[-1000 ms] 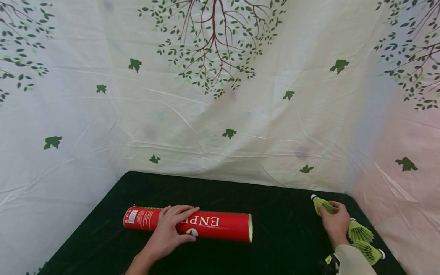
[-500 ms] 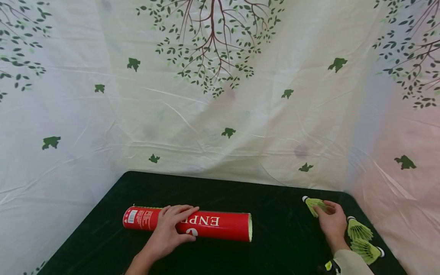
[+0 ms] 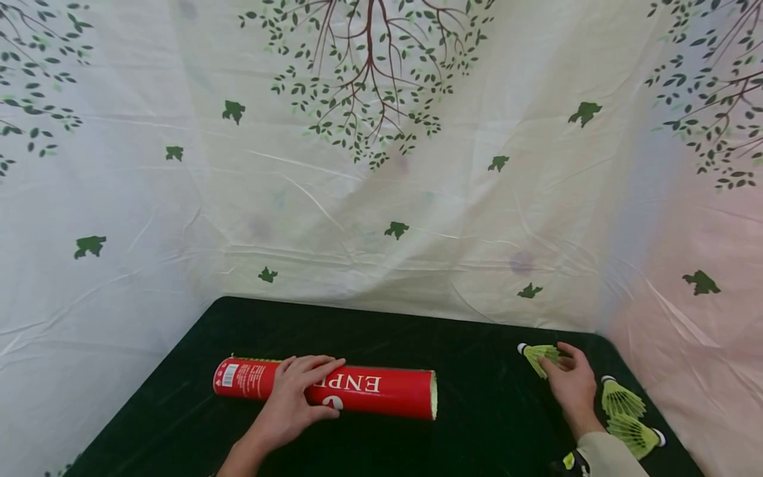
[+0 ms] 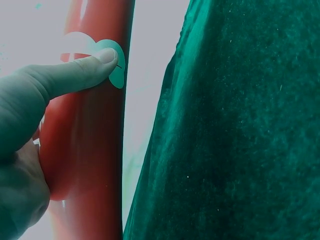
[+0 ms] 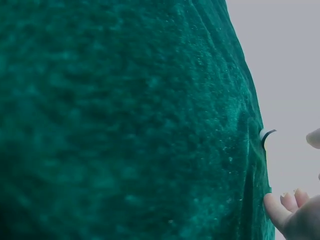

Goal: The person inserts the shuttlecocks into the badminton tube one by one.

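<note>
My left hand [image 3: 296,401] grips a red shuttlecock tube [image 3: 381,391] lying sideways on the dark green cloth, fingers over its top and thumb along its near side. White lettering and a barcode show on the tube; its right end is pale yellow-green. In the left wrist view the thumb presses on the tube's white mark [image 4: 117,75]. Toward the table's right, my right hand [image 3: 571,384] has thumb and fingers about the skirt of a yellow-green shuttlecock [image 3: 534,358], whose white cork points left. In the right wrist view only that cork [image 5: 263,135] stands out; the skirt is washed out.
Two more yellow shuttlecocks, one upper [image 3: 622,397] and one lower [image 3: 634,434], lie near the table's right edge beside my right wrist. A white curtain [image 3: 357,218] printed with trees and birds surrounds the green-covered table [image 3: 477,411].
My right hand has moved left with the shuttlecock, away from the other two, slowing in the last half second. The left hand and the tube have stayed put.
</note>
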Tool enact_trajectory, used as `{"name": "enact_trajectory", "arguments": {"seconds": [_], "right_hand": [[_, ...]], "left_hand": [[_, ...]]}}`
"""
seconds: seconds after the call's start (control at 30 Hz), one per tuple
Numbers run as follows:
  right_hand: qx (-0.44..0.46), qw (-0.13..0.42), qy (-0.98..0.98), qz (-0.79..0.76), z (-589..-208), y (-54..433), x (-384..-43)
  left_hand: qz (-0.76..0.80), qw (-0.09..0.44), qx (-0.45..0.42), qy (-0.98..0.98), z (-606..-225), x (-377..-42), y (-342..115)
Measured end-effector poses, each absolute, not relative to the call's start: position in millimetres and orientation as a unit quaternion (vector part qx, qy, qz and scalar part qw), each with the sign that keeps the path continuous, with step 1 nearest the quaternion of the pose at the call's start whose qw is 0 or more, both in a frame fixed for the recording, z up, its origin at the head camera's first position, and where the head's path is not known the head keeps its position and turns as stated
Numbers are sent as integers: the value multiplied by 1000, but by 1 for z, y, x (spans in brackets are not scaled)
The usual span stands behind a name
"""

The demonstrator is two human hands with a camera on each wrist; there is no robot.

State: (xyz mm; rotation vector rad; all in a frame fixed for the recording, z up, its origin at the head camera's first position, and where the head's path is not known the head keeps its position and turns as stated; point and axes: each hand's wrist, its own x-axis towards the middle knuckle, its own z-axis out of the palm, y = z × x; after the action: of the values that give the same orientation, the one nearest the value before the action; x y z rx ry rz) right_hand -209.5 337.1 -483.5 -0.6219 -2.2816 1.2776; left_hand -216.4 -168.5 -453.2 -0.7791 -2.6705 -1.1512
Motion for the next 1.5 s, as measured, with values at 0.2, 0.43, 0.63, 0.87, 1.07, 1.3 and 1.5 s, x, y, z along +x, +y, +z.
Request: {"name": "enact_trajectory", "arguments": {"seconds": [0.2,0.43,0.63,0.87,1.07,1.3,1.5], "right_hand": [[-206,198,-837,466,-482,338,-212],[-217,200,-835,465,-484,339,-211],[-225,201,-831,467,-483,342,-208],[-225,189,-830,474,-481,343,-210],[-222,183,-838,464,-480,341,-214],[-231,184,-827,478,-481,337,-219],[-234,190,-816,493,-480,336,-217]], "left_hand": [[-385,63,-257,-884,-453,-216,-168],[-385,64,-256,-884,-453,-216,-169],[-387,64,-256,-884,-451,-217,-168],[-385,64,-256,-885,-451,-217,-167],[-383,61,-252,-887,-453,-217,-166],[-384,63,-253,-886,-453,-215,-167],[-386,59,-254,-885,-451,-215,-169]]}}
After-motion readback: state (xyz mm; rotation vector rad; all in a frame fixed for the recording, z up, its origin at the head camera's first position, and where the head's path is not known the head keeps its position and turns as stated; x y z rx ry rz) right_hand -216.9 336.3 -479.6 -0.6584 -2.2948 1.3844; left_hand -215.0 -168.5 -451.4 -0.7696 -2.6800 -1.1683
